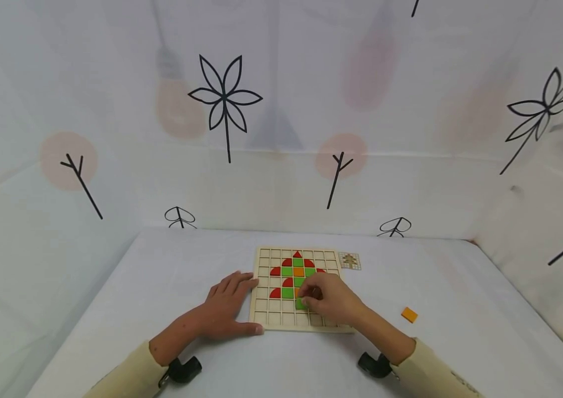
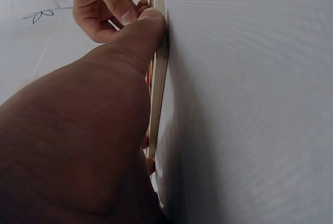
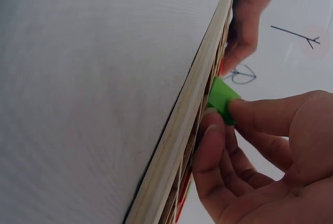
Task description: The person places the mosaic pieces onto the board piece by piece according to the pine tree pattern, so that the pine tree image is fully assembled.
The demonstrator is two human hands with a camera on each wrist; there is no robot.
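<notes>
A wooden grid board (image 1: 274, 319) lies flat on the white table, with red, green and orange tiles set in some of its cells. My right hand (image 1: 333, 297) is over the lower middle of the board. Between its thumb and fingers it pinches a green square tile (image 3: 222, 100), tilted against the grid in the right wrist view. My left hand (image 1: 224, 314) rests at the board's left side, fingers spread, fingertips and thumb touching the frame. The right hand covers part of the tile pattern.
One loose orange tile (image 1: 409, 314) lies on the table to the right of my right hand. A small pattern card (image 1: 350, 261) sits beside the board's upper right corner. White cloth (image 1: 281, 188) printed with plants and pale shapes rises behind the table.
</notes>
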